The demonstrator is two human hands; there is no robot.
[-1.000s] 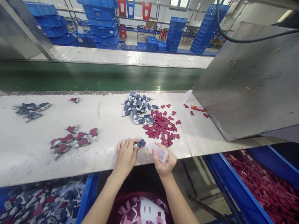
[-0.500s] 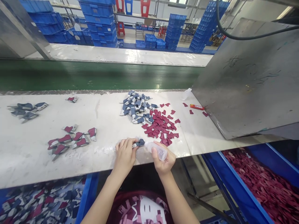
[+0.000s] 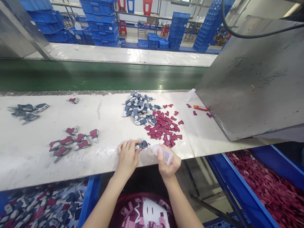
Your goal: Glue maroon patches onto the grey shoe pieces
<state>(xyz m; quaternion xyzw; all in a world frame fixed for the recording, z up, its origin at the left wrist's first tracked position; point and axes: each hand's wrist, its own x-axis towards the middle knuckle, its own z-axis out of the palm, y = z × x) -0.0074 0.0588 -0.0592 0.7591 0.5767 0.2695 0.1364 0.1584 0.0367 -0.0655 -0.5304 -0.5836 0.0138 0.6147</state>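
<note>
Bottle (image 3: 165,154) of translucent plastic, seen from the head camera, is gripped in the right hand (image 3: 170,165), its narrow end aimed leftward and just beside a dark blue and white piece (image 3: 143,144) that the left hand (image 3: 127,155) pinches between thumb and fingers over the near part of the white table (image 3: 114,120). Beyond the hands, a heap of blue-and-white pieces (image 3: 135,111) adjoins a pile of flat maroon pieces (image 3: 162,123), while farther left several maroon-faced pieces (image 3: 82,144) lie in a loose group, nearer the person than a small cluster of dark blue ones (image 3: 26,107).
</note>
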